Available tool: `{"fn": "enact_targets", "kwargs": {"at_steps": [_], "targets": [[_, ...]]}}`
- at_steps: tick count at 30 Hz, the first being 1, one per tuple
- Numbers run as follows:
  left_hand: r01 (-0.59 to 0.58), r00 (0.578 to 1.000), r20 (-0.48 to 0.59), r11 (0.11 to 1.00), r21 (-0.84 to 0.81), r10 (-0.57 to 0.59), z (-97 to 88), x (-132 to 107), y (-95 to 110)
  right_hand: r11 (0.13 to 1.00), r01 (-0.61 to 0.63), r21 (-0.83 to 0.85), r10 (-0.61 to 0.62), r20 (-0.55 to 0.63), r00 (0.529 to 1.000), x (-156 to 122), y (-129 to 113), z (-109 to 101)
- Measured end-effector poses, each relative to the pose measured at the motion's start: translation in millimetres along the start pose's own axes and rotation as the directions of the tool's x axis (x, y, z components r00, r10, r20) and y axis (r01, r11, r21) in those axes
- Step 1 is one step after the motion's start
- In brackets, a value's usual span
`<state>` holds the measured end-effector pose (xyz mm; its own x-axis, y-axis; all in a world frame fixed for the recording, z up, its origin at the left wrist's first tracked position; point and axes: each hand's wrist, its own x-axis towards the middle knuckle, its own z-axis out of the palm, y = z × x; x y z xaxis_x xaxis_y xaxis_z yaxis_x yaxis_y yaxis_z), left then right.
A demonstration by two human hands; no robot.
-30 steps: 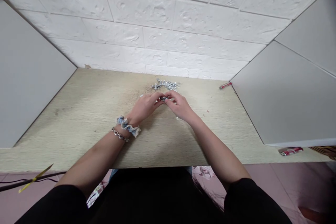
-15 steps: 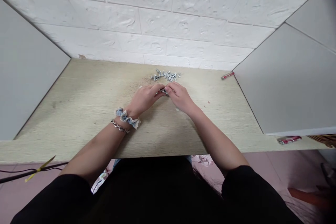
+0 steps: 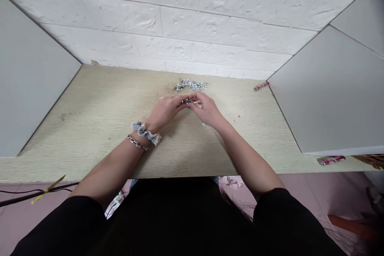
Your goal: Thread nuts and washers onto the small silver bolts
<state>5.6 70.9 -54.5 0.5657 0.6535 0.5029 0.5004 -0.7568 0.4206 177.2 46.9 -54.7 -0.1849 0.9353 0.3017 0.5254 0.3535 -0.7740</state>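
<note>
My left hand (image 3: 164,111) and my right hand (image 3: 207,110) meet over the middle of the pale wooden desk (image 3: 99,124). Both pinch a small metal part (image 3: 188,101), seemingly a bolt with a nut, between their fingertips. Just beyond the hands lies a small pile of silver bolts and nuts (image 3: 191,85). On my left wrist sit a blue scrunchie (image 3: 146,133) and a chain bracelet (image 3: 137,143). A tiny metal piece (image 3: 203,124) lies on the desk under my right wrist.
Grey side panels (image 3: 327,96) close the desk in on both sides, with a white brick wall behind. A red pen-like item (image 3: 261,86) lies at the back right. Another red object (image 3: 331,160) sits under the right panel. A cable (image 3: 33,195) runs below the desk's left front edge.
The hands have stayed together on the small metal part, with only slight finger motion. The view tilted a little, so the desk sits lower in the frame than one second ago.
</note>
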Motion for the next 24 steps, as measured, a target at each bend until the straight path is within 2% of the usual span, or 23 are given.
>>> {"fn": "enact_targets", "kwargs": {"at_steps": [3, 9, 13, 17, 21, 24], "targets": [[-0.007, 1.000, -0.017, 1.000, 0.026, 0.008, 0.6, -0.1, -1.3, 0.995, -0.045, 0.085, 0.046, -0.016, 0.999, 0.6, -0.4, 0.1], [-0.070, 0.998, 0.006, 0.995, 0.074, 0.069, 1.8, 0.5, -3.8, 0.985, -0.034, 0.167, 0.049, -0.087, 0.995, 0.2, -2.6, -1.9], [-0.099, 0.994, -0.040, 0.991, 0.085, 0.103, 2.8, 0.4, -3.6, 0.999, -0.034, 0.001, 0.033, -0.182, 0.983, -1.2, -4.2, -3.1], [-0.137, 0.987, -0.074, 0.987, 0.080, 0.143, 3.7, 0.4, -3.9, 0.977, -0.067, -0.204, 0.036, -0.149, 0.988, -2.9, -4.5, -1.0], [-0.137, 0.985, -0.090, 0.986, 0.095, 0.146, 4.4, 0.2, -4.7, 0.978, 0.000, -0.210, -0.015, -0.072, 0.997, -3.2, -2.6, 1.3], [-0.093, 0.989, -0.103, 0.990, 0.103, 0.103, 5.0, -0.2, -4.3, 0.982, 0.040, -0.185, -0.051, -0.052, 0.997, -2.5, -2.1, 1.0]]}}
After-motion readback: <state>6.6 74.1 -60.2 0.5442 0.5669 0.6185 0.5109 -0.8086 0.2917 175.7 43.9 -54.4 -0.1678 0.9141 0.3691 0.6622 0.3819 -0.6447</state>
